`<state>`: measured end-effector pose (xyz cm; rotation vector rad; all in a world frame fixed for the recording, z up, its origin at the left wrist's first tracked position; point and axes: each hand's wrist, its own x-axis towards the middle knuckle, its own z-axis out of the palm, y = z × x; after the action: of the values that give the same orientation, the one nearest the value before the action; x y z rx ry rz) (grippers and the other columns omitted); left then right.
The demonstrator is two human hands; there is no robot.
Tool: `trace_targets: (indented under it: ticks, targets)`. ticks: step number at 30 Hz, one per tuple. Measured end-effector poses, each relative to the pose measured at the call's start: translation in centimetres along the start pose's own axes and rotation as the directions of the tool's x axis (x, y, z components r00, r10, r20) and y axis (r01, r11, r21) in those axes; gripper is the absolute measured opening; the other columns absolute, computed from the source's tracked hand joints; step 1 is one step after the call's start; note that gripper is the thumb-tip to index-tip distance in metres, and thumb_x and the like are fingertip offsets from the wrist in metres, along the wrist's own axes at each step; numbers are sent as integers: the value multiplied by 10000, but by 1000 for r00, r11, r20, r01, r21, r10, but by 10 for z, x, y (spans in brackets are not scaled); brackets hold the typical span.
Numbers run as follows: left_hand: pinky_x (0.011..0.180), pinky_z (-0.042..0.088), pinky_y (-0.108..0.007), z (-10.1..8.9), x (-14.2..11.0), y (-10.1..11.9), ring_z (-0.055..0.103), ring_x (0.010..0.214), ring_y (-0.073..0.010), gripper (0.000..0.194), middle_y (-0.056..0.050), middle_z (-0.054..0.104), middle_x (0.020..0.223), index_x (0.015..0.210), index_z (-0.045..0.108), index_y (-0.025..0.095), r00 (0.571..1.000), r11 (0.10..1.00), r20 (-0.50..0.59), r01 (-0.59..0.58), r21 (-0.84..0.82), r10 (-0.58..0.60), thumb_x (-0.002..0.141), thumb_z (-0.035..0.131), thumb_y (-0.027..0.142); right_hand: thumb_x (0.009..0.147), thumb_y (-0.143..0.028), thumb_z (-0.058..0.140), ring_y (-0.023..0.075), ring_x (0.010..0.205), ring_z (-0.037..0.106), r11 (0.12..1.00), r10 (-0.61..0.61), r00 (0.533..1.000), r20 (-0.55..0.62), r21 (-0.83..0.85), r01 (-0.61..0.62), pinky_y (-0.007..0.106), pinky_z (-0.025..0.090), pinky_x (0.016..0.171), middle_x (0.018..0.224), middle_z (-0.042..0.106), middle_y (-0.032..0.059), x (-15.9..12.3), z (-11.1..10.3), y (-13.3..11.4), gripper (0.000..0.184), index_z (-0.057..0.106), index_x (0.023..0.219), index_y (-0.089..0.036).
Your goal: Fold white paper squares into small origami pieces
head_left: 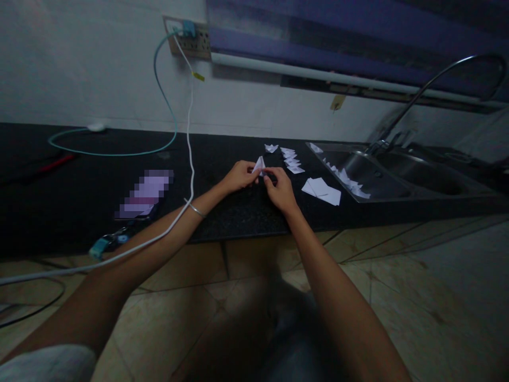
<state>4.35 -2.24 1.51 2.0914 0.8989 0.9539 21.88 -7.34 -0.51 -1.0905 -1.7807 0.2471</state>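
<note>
Head feed, my read: left hand (240,176) pinches folded paper (258,165) between thumb and fingers, no gap. Right hand (280,189) meets paper's right side, thumb and index bent close together; can't make out if it pinches. Paper sits between hands, over counter (242,220). Sheets (328,193) just right of right hand. Folded row (293,164) behind sheets, more folds (350,183) along sink (384,185) edge.

Dim lighting
Black countertop (222,151) is running along white wall (99,63); purple fabric (318,32) is hanging above; beige tiles (405,302) are covering floor (147,331).
</note>
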Motion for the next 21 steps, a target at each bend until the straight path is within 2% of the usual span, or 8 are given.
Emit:
trace_targets:
  ticks: [7,14,16,21]
  targets:
    - [485,396,-170,-1,2,-1,540,491,-72,409,-23,625,585,718,644,113,996,990,59,-60,-128,68,969,560,425,932,-265,508,287,1164,570,999,-29,998,56,-33,31,509,500,1036,1187,604,132,-3,0,-5,314,679,1188,-203]
    - [432,356,-179,-4,3,3,538,493,-77,341,-27,650,654,839,640,124,988,926,117,133,-354,-97,942,614,449,905,-140,470,310,1216,498,978,-81,995,64,-187,91,550,438,1100,1269,528,148,-7,0,-16,438,641,1299,-227]
    - [429,352,-173,-3,2,5,519,481,-70,398,-18,628,628,814,635,122,989,935,111,126,-332,-94,951,592,493,893,-121,464,318,1208,483,972,-89,993,78,-210,104,559,438,1097,1295,506,159,-7,0,-18,458,633,1309,-210]
    - [419,329,-178,-2,1,8,424,409,-54,518,22,522,494,657,571,138,999,985,50,17,-170,-8,968,542,552,858,-90,473,333,1207,464,959,-115,984,139,-244,147,555,449,1081,1310,495,173,-8,1,-26,491,626,1313,-188]
